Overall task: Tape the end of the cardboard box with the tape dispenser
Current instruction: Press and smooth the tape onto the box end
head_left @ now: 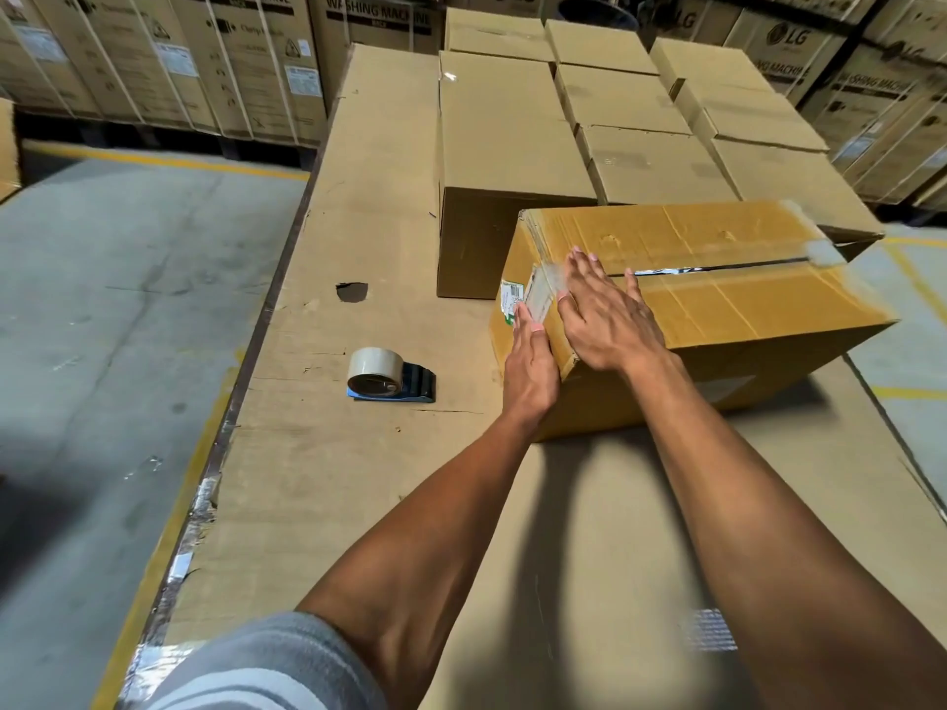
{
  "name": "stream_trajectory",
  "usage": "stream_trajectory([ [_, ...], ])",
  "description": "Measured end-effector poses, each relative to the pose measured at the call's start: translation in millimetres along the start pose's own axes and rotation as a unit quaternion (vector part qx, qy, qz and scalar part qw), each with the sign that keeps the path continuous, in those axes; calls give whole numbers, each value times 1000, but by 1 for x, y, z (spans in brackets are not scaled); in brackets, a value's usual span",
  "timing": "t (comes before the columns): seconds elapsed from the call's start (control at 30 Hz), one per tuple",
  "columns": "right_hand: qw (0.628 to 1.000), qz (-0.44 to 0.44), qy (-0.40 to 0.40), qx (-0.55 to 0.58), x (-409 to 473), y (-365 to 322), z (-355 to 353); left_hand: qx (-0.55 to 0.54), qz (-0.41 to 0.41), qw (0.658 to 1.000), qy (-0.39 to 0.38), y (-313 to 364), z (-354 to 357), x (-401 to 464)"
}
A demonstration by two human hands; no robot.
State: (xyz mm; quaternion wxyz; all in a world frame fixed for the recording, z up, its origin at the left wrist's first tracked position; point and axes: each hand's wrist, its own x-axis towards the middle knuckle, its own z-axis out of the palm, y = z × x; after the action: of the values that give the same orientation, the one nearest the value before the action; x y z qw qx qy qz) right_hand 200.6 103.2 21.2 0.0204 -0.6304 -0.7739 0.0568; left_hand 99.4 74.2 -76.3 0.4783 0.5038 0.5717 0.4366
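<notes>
A yellow-brown cardboard box [717,310] lies on a big flat cardboard surface [358,453]. Clear tape [543,292] wraps over its left end, beside a white and green label. My left hand [530,368] lies flat against that end face, fingers on the tape. My right hand [604,315] presses flat on the top near the same corner, fingers spread. The top seam further right shows a dark gap, with crumpled tape at the far right end [820,251]. The tape dispenser [389,381], blue with a roll of clear tape, rests on the surface left of the box, untouched.
Plain brown boxes [512,146] stand in rows just behind the taped box. Stacked washing-machine cartons [205,58] line the back. Grey concrete floor [102,299] with yellow lines lies to the left, past the surface's edge. A small hole [352,292] marks the surface.
</notes>
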Motion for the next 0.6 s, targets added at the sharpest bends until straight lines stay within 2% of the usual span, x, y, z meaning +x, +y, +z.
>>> stream_trajectory([
  [0.13,1000,-1,18,-6,0,1,0,17,-54,998,-8,4,-5,3],
  [0.3,997,-73,31,-16,-9,4,-3,-27,71,995,71,30,-2,1],
  [0.6,1000,6,11,4,-2,-2,-1,13,51,995,81,28,-1,3],
])
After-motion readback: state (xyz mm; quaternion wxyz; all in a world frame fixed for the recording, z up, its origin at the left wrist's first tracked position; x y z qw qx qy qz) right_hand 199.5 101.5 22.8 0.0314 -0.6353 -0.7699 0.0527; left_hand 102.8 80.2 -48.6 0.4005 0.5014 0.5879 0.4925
